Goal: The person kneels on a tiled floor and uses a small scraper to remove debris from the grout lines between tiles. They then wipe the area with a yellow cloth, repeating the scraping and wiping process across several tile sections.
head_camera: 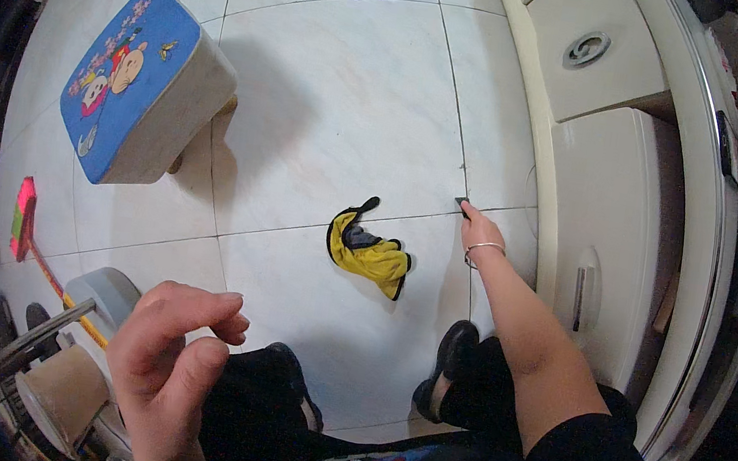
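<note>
My right hand [481, 230] is stretched down to the tiled floor [332, 86], shut on a small dark flat tool [462, 205], perhaps a scraper. The tool's tip is by a crossing of tile joints; whether it touches the floor I cannot tell. A bracelet circles the right wrist. Close to the camera, my left hand [175, 345] is raised with curled fingers and a gap to the thumb, holding nothing. Between my hands and farther out, a crumpled yellow and grey cloth [369, 255] with black edging and a loop lies on the floor.
A stool [133, 80] with a blue cartoon-printed top stands at the upper left. A pink and green broom [25, 217] lies at left, near a beige bucket-like container [64, 393] and a metal bar [40, 341]. Pale cabinets [604, 226] with handles line the right side.
</note>
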A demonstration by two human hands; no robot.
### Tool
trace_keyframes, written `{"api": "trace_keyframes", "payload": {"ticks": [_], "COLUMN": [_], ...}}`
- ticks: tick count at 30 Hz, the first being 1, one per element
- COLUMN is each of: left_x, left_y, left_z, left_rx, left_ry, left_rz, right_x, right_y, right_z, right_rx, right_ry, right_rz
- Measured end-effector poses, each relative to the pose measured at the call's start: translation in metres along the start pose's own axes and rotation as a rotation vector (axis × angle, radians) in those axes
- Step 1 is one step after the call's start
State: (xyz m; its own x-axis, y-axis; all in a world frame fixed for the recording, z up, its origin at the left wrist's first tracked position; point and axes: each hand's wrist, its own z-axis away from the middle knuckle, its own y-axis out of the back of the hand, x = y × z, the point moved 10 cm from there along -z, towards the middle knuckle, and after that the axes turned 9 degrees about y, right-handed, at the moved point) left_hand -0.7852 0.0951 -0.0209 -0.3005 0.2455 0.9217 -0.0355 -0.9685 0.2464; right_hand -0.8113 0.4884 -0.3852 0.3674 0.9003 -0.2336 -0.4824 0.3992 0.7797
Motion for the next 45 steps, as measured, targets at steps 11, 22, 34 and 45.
{"api": "trace_keyframes", "payload": {"ticks": [11,22,34,45], "left_x": [-0.009,-0.020,-0.041,-0.130], "left_y": [-0.013,-0.031,-0.038,-0.048], "left_z": [-0.017,-0.036,-0.059,-0.154], "left_rx": [-0.044,-0.080,-0.112,-0.259], "left_ry": [0.058,0.117,0.183,0.088], "left_rz": [0.040,0.048,-0.026,-0.779], "right_x": [-0.034,-0.058,-0.052,-0.038], "right_y": [0.039,0.075,0.068,0.048], "right_z": [-0.059,-0.120,-0.100,-0.079], "right_rx": [0.044,0.082,0.036,-0.012], "right_ry": [0.025,0.105,0.132,0.108], "right_rz": [-0.009,0.051,0.038,-0.033]}}
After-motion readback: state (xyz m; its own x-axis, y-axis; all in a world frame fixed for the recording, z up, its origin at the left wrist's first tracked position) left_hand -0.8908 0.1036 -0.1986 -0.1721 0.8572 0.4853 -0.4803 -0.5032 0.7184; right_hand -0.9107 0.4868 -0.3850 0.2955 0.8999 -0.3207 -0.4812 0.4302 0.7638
